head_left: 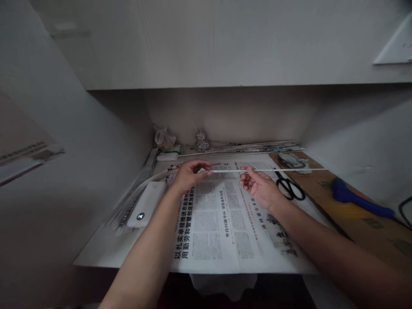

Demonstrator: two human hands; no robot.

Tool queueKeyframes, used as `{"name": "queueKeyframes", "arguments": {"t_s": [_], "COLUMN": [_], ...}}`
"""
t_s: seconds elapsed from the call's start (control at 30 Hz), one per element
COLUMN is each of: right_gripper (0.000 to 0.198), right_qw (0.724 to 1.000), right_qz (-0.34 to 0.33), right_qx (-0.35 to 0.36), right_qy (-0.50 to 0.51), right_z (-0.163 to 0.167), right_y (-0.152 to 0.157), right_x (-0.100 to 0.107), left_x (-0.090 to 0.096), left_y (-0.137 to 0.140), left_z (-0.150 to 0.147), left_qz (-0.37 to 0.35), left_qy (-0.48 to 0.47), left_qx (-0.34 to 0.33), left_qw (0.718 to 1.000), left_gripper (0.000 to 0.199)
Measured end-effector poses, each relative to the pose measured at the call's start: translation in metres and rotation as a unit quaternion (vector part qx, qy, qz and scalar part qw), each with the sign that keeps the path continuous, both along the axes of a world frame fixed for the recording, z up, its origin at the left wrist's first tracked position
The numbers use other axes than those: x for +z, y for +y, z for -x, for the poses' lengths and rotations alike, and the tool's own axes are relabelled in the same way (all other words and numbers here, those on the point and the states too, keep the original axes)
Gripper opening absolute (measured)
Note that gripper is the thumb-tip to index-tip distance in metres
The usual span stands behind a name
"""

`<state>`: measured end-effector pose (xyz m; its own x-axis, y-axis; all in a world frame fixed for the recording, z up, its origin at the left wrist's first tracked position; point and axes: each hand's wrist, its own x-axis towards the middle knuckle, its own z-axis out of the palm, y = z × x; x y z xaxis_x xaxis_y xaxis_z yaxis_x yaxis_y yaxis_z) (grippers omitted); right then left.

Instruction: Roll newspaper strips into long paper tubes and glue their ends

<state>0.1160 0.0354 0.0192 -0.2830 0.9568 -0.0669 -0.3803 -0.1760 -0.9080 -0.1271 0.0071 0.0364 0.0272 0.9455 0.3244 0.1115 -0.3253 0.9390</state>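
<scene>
Noted nearest: front edge of a pale surface (103, 253), with both bare forearms extended over it. Across the middle, a newspaper (207, 225), spread flat, printed side up. Along the right, brown cardboard (360, 244), bearing a blue tool (354, 198) with a dark cord (402, 222) toward the right border. On the left, a white power bank (148, 204), lying flat with a small round display lit, just beside long pale strips (124, 210) by the left wall. Farther in, black scissors (285, 180), handles toward the near side, just beside the right wrist. Above the newspaper, a thin white stick (227, 171), level, roughly crosswise. Observed at left hand (189, 175): thumb and fingers narrowed, pinching the stick at or near its left end. Observed at right hand (257, 185): stick pinched between thumb and forefinger, other fingers curled; long free length out to the right, above the cardboard. Contact of free end with anything below: cannot tell. Beyond, on the cardboard, a crumpled greyish item (292, 162), exact kind unclear. Farthest, near the back wall: a bundle of thin sticks (257, 148), a speckled ornament (201, 140), a green-and-white packet (169, 153), a crumpled plastic bag (165, 138).
</scene>
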Motion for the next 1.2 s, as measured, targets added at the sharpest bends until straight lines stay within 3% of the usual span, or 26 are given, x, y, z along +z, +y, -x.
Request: {"name": "queueKeyframes", "arguments": {"t_s": [0.3, 0.43, 0.53, 0.6, 0.63, 0.7, 0.73, 0.8, 0.83, 0.87, 0.93, 1.2], "right_gripper": [0.020, 0.028, 0.039, 0.037, 0.032, 0.022, 0.022, 0.030, 0.032, 0.032, 0.028, 0.027], "right_qw": [1.000, 0.999, 0.986, 0.944, 0.903, 0.777, 0.706, 0.595, 0.563, 0.543, 0.533, 0.569], "right_qz": [-0.013, -0.020, -0.054, -0.168, -0.261, -0.458, -0.525, -0.585, -0.589, -0.588, -0.588, -0.594], "right_qx": [0.007, -0.003, 0.053, 0.087, 0.075, -0.009, -0.058, -0.135, -0.156, -0.163, -0.148, -0.095], "right_qy": [0.027, -0.033, -0.146, -0.271, -0.333, -0.432, -0.471, -0.534, -0.559, -0.576, -0.590, -0.561], "right_z": [0.016, 0.021, 0.024, 0.024, 0.024, 0.022, 0.020, 0.016, 0.013, 0.011, 0.008, 0.014], "right_y": [-0.001, 0.000, -0.011, -0.021, -0.026, -0.029, -0.028, -0.021, -0.015, -0.010, 0.000, -0.007], "right_x": [0.014, 0.015, 0.018, 0.022, 0.025, 0.030, 0.033, 0.036, 0.036, 0.036, 0.032, 0.021], "left_x": [0.001, 0.000, -0.002, -0.003, -0.003, -0.003, -0.004, -0.004, -0.004, -0.004, -0.004, 0.003], "left_y": [0.004, 0.004, 0.006, 0.007, 0.007, 0.007, 0.007, 0.007, 0.006, 0.006, 0.006, 0.004], "left_z": [0.007, 0.010, 0.012, 0.013, 0.013, 0.014, 0.015, 0.015, 0.016, 0.016, 0.017, 0.018], "left_qz": [-0.056, -0.070, -0.052, -0.023, -0.005, 0.029, 0.043, 0.063, 0.072, 0.079, 0.092, 0.111], "left_qy": [0.006, -0.029, -0.074, -0.101, -0.113, -0.137, -0.150, -0.183, -0.199, -0.213, -0.238, -0.356], "left_qx": [0.058, 0.064, 0.065, 0.068, 0.071, 0.073, 0.070, 0.054, 0.043, 0.034, 0.026, 0.024], "left_qw": [0.997, 0.995, 0.994, 0.992, 0.991, 0.987, 0.985, 0.980, 0.976, 0.973, 0.967, 0.927], "left_gripper": [0.031, 0.029, 0.029, 0.030, 0.030, 0.032, 0.033, 0.035, 0.035, 0.035, 0.033, 0.023]}}
